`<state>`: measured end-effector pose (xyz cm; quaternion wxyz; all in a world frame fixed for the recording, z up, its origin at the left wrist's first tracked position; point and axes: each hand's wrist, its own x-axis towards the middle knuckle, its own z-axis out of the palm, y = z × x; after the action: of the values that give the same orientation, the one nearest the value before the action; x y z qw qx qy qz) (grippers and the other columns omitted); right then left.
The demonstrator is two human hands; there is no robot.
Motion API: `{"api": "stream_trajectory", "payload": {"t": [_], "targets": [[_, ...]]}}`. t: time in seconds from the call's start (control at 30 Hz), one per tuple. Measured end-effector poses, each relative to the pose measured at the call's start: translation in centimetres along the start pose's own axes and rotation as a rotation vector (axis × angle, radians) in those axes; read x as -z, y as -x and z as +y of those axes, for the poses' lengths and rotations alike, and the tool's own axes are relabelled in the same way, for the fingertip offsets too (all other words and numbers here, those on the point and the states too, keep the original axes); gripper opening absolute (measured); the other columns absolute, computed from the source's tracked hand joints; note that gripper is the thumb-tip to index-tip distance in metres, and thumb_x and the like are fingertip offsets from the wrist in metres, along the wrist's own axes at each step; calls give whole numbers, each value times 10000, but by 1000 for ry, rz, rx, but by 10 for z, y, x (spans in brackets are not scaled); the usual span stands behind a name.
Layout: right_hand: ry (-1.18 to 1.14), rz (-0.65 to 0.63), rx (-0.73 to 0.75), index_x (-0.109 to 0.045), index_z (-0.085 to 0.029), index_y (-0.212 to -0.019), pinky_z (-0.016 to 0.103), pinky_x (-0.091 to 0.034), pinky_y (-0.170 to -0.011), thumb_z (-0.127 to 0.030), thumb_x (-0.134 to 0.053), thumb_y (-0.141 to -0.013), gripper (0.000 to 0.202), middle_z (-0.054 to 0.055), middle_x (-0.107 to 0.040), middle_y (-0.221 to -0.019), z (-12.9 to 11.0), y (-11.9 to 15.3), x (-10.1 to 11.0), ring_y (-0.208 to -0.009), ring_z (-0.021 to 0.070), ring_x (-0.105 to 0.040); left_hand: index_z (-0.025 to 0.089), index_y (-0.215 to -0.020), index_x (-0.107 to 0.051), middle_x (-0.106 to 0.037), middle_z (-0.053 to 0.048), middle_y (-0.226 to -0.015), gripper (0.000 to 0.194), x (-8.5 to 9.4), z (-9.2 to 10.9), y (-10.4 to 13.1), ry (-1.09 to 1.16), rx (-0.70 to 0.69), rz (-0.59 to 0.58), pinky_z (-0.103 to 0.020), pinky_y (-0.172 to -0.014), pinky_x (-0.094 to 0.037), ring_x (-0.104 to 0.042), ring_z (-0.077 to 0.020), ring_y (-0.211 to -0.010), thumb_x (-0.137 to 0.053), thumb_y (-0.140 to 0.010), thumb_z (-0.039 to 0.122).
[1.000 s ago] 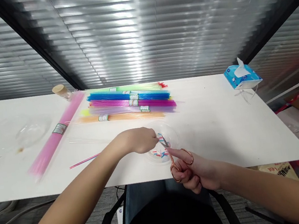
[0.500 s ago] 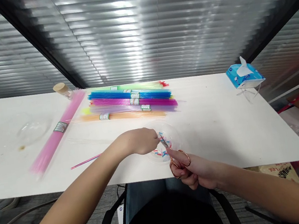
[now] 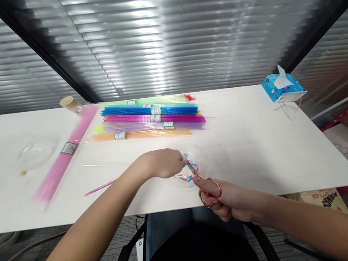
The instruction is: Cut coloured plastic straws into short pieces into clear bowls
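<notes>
My left hand (image 3: 167, 162) is closed round thin pink and blue straws (image 3: 100, 187), whose long ends stick out past my forearm on the left. Its fingertips are over a clear round bowl (image 3: 204, 160) with several short cut straw pieces (image 3: 187, 178) in pink, blue and white. In my right hand (image 3: 218, 202) are scissors (image 3: 212, 187) with rose-gold handle loops, thumb and fingers in the loops. The blade tips meet the fingertips of my left hand; the straw ends there are too small to make out.
Behind the bowl lie labelled bundles of coloured straws (image 3: 172, 120). A pink bundle (image 3: 58, 167) slants at the left, near a clear dome-like piece (image 3: 36, 152) and a cork-lidded jar (image 3: 71, 104). A blue tissue box (image 3: 284, 87) stands back right. Two clear straws (image 3: 101, 163) lie beyond my left forearm.
The scissor blades have closed up at my left fingertips and the handle loops have shifted slightly. My left hand stays over the bowl; the whole view has drifted a little.
</notes>
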<state>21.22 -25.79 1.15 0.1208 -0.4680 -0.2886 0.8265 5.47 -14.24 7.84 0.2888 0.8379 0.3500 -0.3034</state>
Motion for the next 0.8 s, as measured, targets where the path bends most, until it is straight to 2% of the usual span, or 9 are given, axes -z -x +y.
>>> {"api": "stream_trajectory", "payload": {"t": [0.33, 0.63, 0.8], "targets": [[-107, -54, -56, -283, -187, -531, 209, -82, -370, -772, -366, -814, 655, -91, -167, -445, 0, -5, 3, -364, 41, -86, 130, -917, -666, -690, -111, -953, 434, 1, 1, -1, 77, -27, -23, -271, -614, -398, -595, -194, -758, -280, -919, 330], [-71, -11, -26, -290, -189, -548, 204, -93, -374, -747, -395, -829, 634, -88, -182, -466, 3, -4, 0, -389, 47, -92, 140, -999, -657, -677, -115, -1067, 416, 1, 0, -2, 93, 9, -41, -286, -712, -436, -608, -209, -864, -297, -916, 332], [-110, -46, -72, -269, -191, -536, 202, -95, -366, -760, -368, -823, 645, -92, -155, -461, 2, -5, 2, -372, 44, -77, 136, -1043, -665, -675, -120, -1090, 422, 2, 0, -4, 104, -5, -64, -299, -759, -450, -605, -215, -884, -315, -904, 328]]}}
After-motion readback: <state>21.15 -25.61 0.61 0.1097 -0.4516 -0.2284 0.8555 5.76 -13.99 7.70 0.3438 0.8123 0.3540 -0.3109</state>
